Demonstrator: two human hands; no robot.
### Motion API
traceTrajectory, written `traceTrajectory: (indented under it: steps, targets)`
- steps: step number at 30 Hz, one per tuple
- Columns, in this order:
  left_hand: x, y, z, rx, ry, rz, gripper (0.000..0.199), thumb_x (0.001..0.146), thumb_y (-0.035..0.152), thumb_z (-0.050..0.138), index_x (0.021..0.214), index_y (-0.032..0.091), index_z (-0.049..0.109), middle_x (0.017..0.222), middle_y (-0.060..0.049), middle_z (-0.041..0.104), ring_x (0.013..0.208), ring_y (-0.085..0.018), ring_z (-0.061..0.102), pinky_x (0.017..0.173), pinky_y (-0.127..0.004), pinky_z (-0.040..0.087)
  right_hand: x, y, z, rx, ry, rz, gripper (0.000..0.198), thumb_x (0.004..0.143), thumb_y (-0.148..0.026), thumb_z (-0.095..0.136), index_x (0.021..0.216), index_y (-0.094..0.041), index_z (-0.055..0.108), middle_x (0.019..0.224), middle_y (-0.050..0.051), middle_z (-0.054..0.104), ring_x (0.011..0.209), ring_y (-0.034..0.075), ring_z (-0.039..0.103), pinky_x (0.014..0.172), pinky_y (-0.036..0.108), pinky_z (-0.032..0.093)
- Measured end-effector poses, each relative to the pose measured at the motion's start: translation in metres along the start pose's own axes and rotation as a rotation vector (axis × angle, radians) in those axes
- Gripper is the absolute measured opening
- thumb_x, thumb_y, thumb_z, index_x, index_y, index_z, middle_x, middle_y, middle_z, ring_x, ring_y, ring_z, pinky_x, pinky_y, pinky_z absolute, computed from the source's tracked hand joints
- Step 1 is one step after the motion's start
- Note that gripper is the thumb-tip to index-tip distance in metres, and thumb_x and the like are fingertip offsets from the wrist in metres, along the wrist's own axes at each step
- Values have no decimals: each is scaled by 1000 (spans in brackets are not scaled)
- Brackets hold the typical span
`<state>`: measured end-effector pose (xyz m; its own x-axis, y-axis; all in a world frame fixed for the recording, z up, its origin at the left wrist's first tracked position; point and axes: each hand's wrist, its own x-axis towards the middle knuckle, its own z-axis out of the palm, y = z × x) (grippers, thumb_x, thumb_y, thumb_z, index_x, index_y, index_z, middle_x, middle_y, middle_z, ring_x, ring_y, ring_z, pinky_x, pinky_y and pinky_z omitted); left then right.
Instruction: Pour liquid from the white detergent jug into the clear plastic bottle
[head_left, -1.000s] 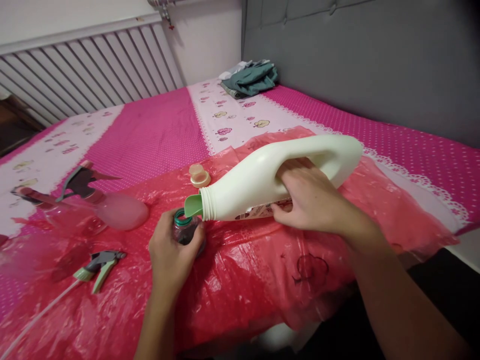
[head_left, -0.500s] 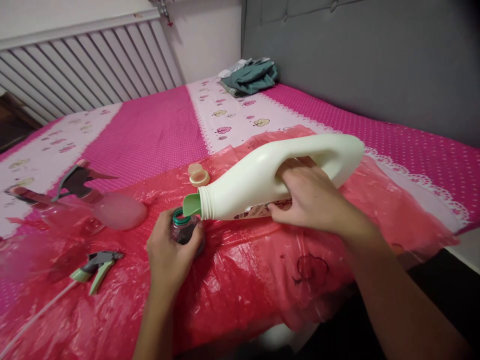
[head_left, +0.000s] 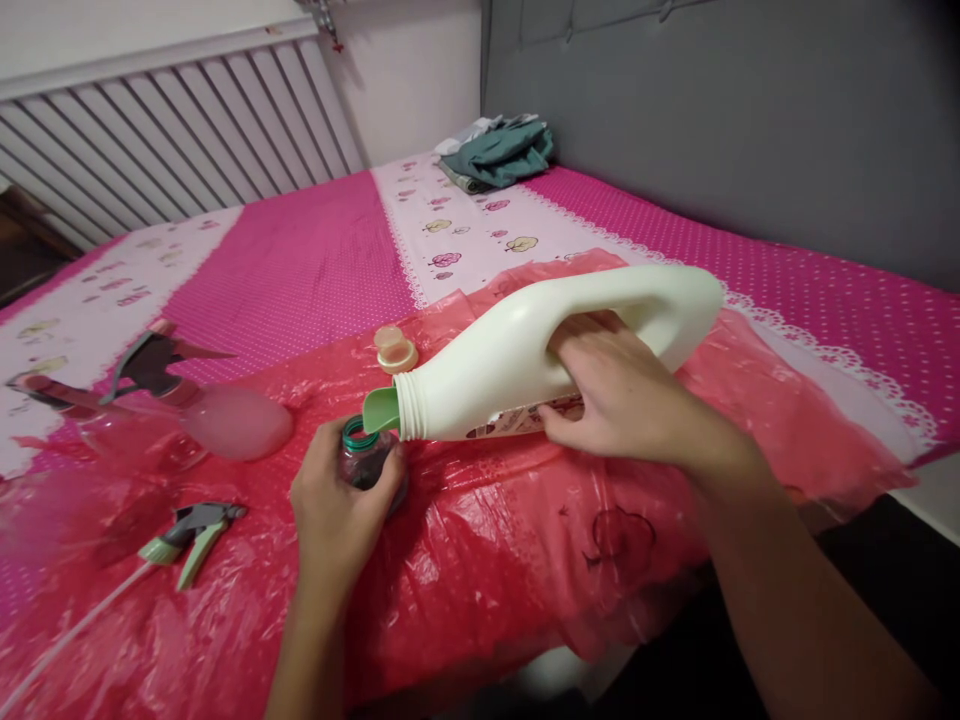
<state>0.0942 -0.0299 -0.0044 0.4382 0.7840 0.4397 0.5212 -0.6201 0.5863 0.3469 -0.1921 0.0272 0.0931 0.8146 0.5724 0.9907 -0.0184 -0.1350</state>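
The right hand (head_left: 619,400) grips the jug (head_left: 491,360), spout (head_left: 381,409) toward eight o'clock, just beside the mouth of the bottle (head_left: 366,465) the left hand (head_left: 335,495) clasps.

Room light: it is dim and fairly even, seemingly falling from above.
Jug (head_left: 480,350): its pale upper side is catching a soft highlight; its printed label (head_left: 517,418) is looking too blurred for reading.
Plastic sheet (head_left: 480,600): its creases are throwing white glare, especially toward its near left corner.
Left hand (head_left: 341,490): a darker patch is lying beside it on the sheet, toward the near edge.
Spray bottles (head_left: 236,420): they are looking soft near the bed's left edge.
Floor (head_left: 885,580): it is sinking into black past the bed's near edge.
Radiator (head_left: 180,140): its slats are slanting, suggesting wide-lens distortion.
Headboard (head_left: 720,140): its far right is fading into a black corner.
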Motion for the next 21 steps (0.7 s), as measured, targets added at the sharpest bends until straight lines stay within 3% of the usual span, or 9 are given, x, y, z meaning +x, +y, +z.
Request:
traceTrajectory:
  steps: [14, 21]
  targets:
    - [0, 0, 1, 17, 2, -22, 40, 80, 56, 70, 100, 22, 67, 91, -3, 73, 80, -25, 67, 72, -35, 47, -1, -2, 2, -15, 29, 22, 37, 80, -28, 58, 114, -11, 61, 108, 14, 67, 113, 37, 65, 106, 48, 44]
    - [1, 1, 0, 0, -10, -34, 35, 80, 55, 69, 102, 27, 64, 95, -6, 73, 82, -29, 69, 73, -43, 50, -1, 0, 1, -15, 18, 7, 38, 80, -27, 59, 114, -11, 61, 113, 15, 66, 115, 37, 63, 106, 48, 45]
